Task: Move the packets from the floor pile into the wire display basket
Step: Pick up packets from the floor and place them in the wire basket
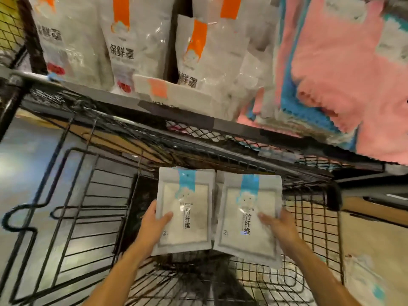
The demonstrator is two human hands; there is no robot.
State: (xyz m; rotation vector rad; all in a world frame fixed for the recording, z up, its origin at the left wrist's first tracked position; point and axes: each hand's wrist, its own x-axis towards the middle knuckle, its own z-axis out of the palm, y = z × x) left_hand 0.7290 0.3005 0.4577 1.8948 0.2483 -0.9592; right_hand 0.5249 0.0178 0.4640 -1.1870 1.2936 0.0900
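White packets (184, 208) with blue tabs, black wire basket (309, 219), orange-tabbed white bags (123, 40), pink cloths (344, 69)

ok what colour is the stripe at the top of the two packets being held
Light blue on both the left packet and the right packet, clearest in the head view.

Both hands' fingers (152, 208) hide behind their packets (185, 208) — only thumbs show.
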